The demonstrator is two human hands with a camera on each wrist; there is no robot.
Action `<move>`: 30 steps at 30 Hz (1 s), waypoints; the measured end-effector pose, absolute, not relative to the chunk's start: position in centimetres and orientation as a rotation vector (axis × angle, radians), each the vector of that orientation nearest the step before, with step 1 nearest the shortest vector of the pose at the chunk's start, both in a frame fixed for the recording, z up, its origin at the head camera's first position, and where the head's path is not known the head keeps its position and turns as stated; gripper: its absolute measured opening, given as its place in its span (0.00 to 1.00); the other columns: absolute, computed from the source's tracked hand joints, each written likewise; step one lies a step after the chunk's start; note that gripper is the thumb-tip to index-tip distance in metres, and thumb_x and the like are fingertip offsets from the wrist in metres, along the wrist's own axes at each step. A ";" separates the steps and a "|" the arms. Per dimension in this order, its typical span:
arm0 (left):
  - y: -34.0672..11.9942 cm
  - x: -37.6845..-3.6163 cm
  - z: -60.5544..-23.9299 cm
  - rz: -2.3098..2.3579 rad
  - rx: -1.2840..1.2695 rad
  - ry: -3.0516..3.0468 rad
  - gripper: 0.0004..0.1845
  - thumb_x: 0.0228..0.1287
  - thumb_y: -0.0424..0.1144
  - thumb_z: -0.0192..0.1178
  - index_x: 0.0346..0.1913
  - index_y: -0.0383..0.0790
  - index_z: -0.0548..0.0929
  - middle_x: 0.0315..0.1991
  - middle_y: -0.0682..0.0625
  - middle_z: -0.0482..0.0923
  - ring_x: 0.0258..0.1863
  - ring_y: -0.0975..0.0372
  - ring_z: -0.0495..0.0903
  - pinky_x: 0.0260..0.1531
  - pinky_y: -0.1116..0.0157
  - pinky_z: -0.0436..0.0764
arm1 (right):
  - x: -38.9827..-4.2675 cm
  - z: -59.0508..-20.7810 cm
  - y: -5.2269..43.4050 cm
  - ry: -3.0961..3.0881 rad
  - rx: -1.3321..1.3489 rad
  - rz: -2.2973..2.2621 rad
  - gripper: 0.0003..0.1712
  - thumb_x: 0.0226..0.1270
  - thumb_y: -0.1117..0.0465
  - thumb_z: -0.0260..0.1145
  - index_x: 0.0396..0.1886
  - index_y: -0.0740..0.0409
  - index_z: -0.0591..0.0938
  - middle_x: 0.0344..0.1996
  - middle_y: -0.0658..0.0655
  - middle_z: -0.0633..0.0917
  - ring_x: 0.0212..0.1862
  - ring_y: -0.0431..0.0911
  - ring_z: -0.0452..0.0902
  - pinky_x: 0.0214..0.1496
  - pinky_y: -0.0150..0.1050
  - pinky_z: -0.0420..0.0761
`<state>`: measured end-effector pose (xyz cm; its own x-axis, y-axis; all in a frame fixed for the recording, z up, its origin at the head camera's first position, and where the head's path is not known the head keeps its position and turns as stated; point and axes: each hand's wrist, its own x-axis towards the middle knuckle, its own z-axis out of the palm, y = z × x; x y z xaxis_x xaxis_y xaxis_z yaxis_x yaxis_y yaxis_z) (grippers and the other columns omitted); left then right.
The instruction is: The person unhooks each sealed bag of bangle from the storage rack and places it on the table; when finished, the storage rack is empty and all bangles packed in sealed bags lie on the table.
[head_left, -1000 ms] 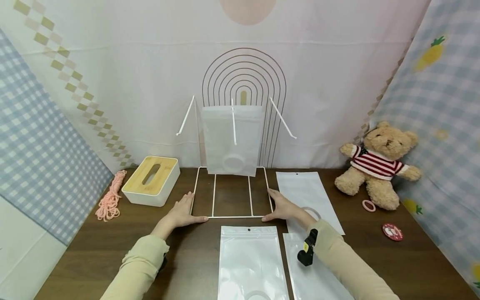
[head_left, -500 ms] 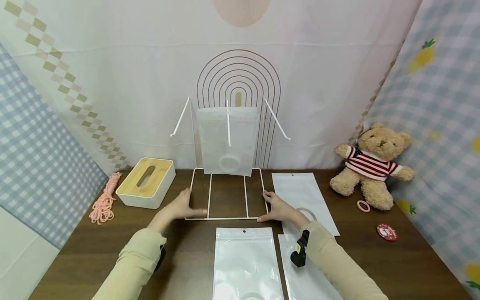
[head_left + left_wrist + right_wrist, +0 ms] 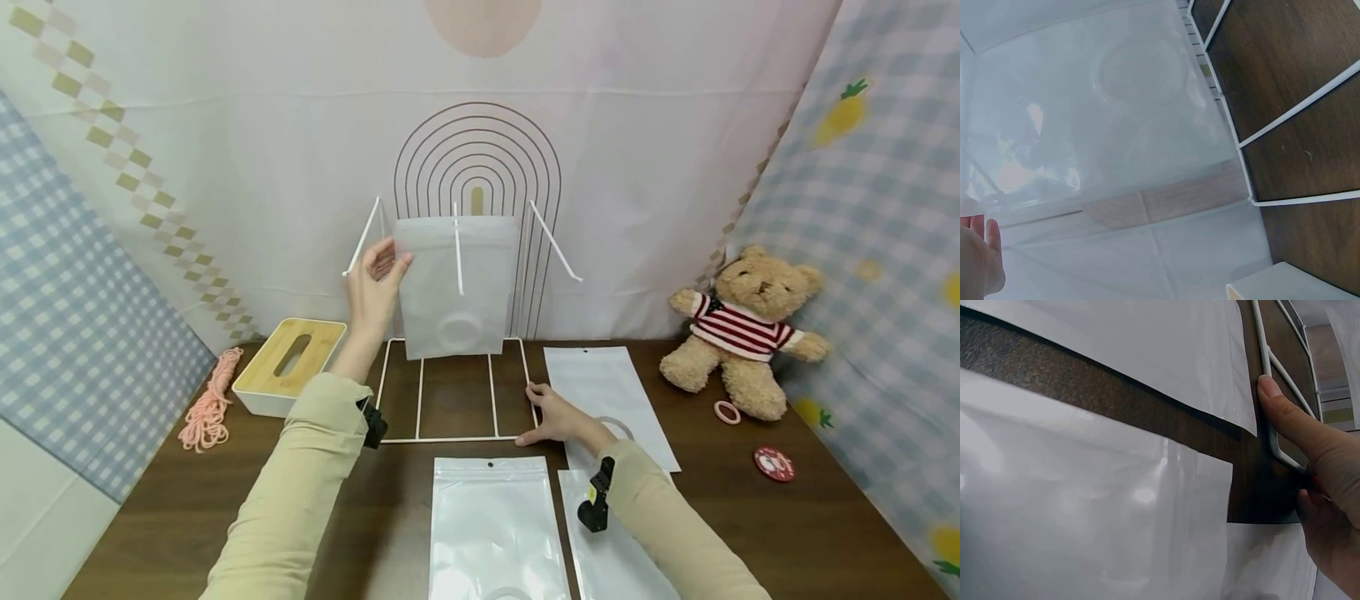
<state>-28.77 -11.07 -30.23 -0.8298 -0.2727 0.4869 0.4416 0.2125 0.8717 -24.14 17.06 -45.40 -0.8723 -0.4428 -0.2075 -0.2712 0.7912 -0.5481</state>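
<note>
A white wire rack (image 3: 457, 439) stands on the table against the backdrop, with three prongs jutting forward at its top. From its middle prong hangs a frosted zip bag (image 3: 457, 283) with a ring shape showing low inside. My left hand (image 3: 371, 292) is raised to the bag's upper left edge, thumb in front and fingers behind, pinching it. In the left wrist view, that hand (image 3: 979, 256) sits at the bag's edge. Down at the rack's front right corner, my right hand (image 3: 558, 417) grips the frame. The right wrist view shows its thumb (image 3: 1275, 397) on the front bar.
Three more white bags lie on the table, including one in front (image 3: 491, 525) and one beside the rack (image 3: 600, 379). A tissue box (image 3: 281, 354) and pink cord (image 3: 210, 404) are left. A teddy bear (image 3: 757, 321), pink ring (image 3: 727, 412) and red badge (image 3: 774, 464) are right.
My left hand has left the rack's front left corner and risen to the hanging bag. The bag's lower left corner has dropped slightly. My right hand has stayed at the rack's corner.
</note>
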 end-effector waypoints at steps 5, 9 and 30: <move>-10.7 -28.0 -29.9 -1.519 -0.115 -1.946 0.16 0.56 0.40 0.63 0.42 0.31 0.82 0.39 0.39 0.84 0.34 0.64 0.82 0.40 0.76 0.79 | -24.1 -45.7 17.2 2.636 -0.579 -0.804 0.64 0.41 0.38 0.72 0.68 0.71 0.53 0.68 0.70 0.53 0.68 0.64 0.51 0.66 0.54 0.61; -10.6 -27.3 -29.8 -1.536 -0.130 -1.917 0.14 0.57 0.39 0.63 0.39 0.30 0.83 0.37 0.38 0.84 0.27 0.79 0.77 0.35 0.83 0.75 | -24.2 -45.7 17.3 2.624 -0.579 -0.820 0.66 0.39 0.36 0.72 0.68 0.71 0.53 0.68 0.70 0.52 0.68 0.64 0.50 0.66 0.54 0.60; -11.6 -21.0 -28.5 -2.208 -0.075 -1.822 0.15 0.56 0.28 0.61 0.18 0.51 0.79 0.20 0.62 0.79 0.21 0.72 0.75 0.26 0.77 0.77 | -24.1 -45.3 16.9 2.614 -0.473 -0.846 0.55 0.45 0.51 0.75 0.66 0.72 0.58 0.68 0.70 0.52 0.69 0.63 0.50 0.68 0.53 0.59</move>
<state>-20.99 -11.56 -28.49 -0.9604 -0.1787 0.2138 0.2438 -0.1675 0.9552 -24.06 16.86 -45.33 -0.8823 -0.4134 -0.2252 -0.2030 0.7657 -0.6103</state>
